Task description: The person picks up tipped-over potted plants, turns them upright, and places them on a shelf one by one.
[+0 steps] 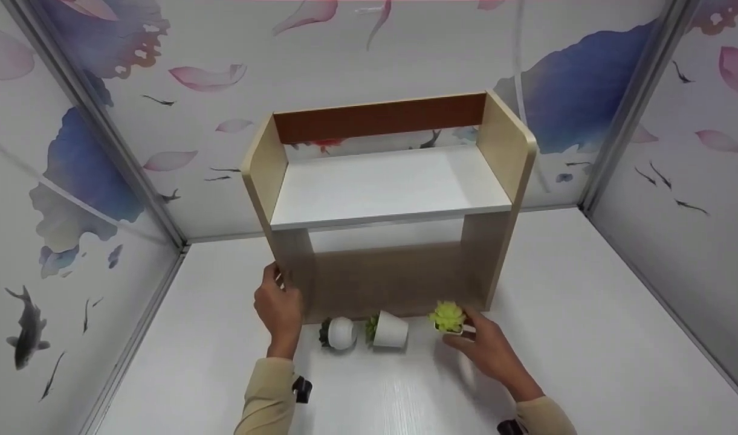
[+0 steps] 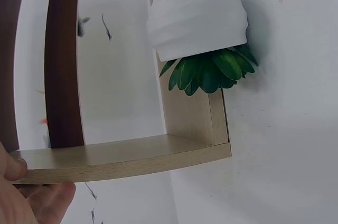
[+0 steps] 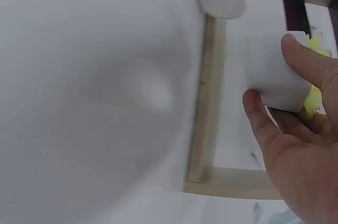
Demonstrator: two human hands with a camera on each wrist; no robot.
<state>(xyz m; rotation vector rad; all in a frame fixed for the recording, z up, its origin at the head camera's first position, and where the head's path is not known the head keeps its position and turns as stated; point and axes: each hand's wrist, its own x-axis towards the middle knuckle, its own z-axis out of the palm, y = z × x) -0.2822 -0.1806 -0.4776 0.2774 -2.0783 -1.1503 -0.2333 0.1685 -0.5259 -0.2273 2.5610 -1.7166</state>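
A small two-tier wooden shelf (image 1: 393,181) stands on the white table. My left hand (image 1: 279,305) grips the edge of its left side panel (image 2: 121,158), thumb on one face and fingers on the other. My right hand (image 1: 486,347) holds a potted succulent (image 1: 448,317) with yellow-green leaves just in front of the shelf's lower right. Its square white pot (image 3: 277,71) is pinched between thumb and fingers, raised off the table. Two more potted plants lie on their sides between the hands: a rounded ribbed white pot (image 1: 343,333) with dark leaves, and a tapered white pot (image 1: 391,330) with green leaves.
The shelf's white middle board (image 1: 387,187) bears nothing. A reddish-brown back strip (image 1: 381,119) spans its top. Printed panels (image 1: 344,60) wall the table (image 1: 586,338) at the back and both sides, joined by grey metal posts (image 1: 622,109).
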